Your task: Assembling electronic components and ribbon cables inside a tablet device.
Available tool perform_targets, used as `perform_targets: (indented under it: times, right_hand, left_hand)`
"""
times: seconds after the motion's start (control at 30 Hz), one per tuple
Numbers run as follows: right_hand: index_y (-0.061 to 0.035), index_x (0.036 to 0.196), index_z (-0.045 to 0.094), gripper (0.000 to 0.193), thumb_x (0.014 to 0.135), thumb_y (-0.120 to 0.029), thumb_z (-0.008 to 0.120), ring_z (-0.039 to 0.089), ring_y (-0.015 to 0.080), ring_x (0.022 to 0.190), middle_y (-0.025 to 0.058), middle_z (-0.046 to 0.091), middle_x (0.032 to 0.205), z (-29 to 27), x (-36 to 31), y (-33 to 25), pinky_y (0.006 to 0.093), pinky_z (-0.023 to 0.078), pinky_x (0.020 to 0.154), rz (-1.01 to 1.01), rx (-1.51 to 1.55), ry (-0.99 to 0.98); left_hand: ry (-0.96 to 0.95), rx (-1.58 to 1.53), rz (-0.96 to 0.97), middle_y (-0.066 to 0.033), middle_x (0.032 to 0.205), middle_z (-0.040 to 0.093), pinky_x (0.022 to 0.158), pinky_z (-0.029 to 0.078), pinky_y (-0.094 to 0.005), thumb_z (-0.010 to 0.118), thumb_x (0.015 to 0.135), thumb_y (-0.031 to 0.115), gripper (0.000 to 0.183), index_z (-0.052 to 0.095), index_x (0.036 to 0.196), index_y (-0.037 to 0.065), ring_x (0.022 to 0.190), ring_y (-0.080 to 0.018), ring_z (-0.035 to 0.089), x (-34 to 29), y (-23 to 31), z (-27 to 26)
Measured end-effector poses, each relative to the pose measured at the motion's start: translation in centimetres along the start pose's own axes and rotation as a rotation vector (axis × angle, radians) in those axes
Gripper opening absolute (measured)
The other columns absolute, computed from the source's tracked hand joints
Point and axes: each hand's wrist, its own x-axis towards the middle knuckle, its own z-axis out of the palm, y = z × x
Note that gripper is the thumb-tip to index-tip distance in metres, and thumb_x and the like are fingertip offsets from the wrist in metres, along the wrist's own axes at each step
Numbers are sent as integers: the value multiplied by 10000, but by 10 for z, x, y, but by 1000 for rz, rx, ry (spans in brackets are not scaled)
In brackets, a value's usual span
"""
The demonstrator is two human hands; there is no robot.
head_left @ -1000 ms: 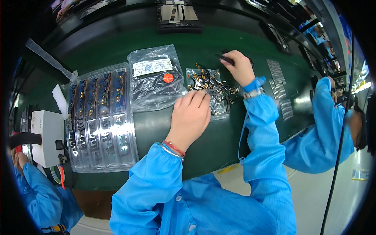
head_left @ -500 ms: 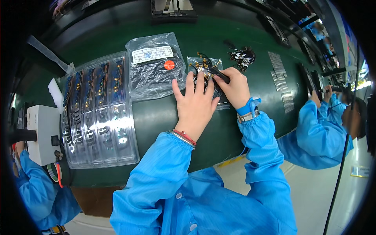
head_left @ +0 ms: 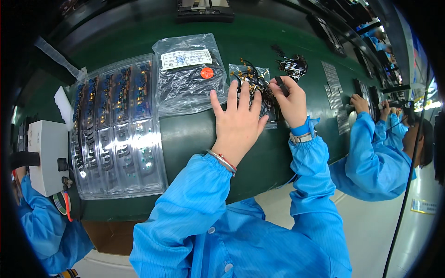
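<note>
My left hand (head_left: 237, 116) lies with its fingers spread, the fingertips at the near edge of a loose pile of thin black cables with gold-coloured ends (head_left: 252, 76). Beneath that pile is a small clear plastic bag (head_left: 272, 124). At the pile's right side, my right hand (head_left: 292, 102) is closed around a slim black tweezer-like tool (head_left: 282, 86). The tool's tip cannot be made out. A large clear bag (head_left: 185, 95) with a white label and an orange round sticker lies left of the pile, filled with dark parts.
Clear compartment trays (head_left: 118, 180) with small circuit boards lie at left, beside a white box (head_left: 48, 157). Behind my right hand sits a bunch of black cables with silvery ends (head_left: 294, 67). Rows of small metal pieces (head_left: 333, 88) stand farther right, near a co-worker's blue sleeve (head_left: 366, 139).
The black tool in my right hand has drawn back from the cable pile and tipped up. My left hand's fingers stay spread at the pile. The whole view has shifted slightly.
</note>
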Motion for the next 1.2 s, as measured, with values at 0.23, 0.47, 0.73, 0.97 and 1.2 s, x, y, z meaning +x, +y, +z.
perform_targets:
  times: [0.23, 0.47, 0.73, 0.97, 1.2]
  right_hand:
    - [-3, 887, 604, 174, 797, -149, 631, 587, 223, 657, 122, 606, 770, -16, 44, -7, 294, 448, 598, -211, -122, 45]
    - [-40, 913, 597, 171, 780, -147, 612, 598, 334, 763, 163, 610, 815, 3, 91, -12, 362, 483, 655, -377, -215, -268]
    - [-14, 901, 603, 167, 797, -144, 591, 631, 267, 728, 137, 644, 815, 7, 105, 5, 325, 489, 661, -153, 98, -327]
    - [-23, 908, 647, 191, 764, -147, 627, 639, 230, 739, 124, 651, 797, 13, 113, 2, 301, 489, 673, -160, -106, -412]
    - [-33, 879, 658, 185, 743, -157, 636, 632, 246, 737, 128, 647, 794, 19, 115, -6, 312, 487, 681, -140, -142, -423]
  left_hand:
    - [27, 16, -6, -76, 1221, 463, 945, 162, -646, 581, 775, 394, 443, 550, 1133, 135, 1205, -273, 347, 5, 2, -10]
    - [57, 85, -26, -84, 1121, 529, 950, 271, -531, 594, 773, 361, 457, 545, 1101, 46, 1086, -230, 454, 50, 1, 8]
    - [45, 65, -50, -118, 1169, 510, 905, 354, -427, 590, 774, 384, 520, 524, 1133, 14, 1073, -248, 458, 65, -2, 33]
    - [4, 120, -61, -105, 1230, 472, 900, 350, -456, 580, 774, 429, 581, 501, 1178, 19, 1117, -248, 421, 61, 2, 38]
    - [-16, 140, -62, -77, 1219, 463, 868, 349, -436, 578, 764, 465, 622, 497, 1185, 15, 1106, -234, 400, 60, 0, 38]
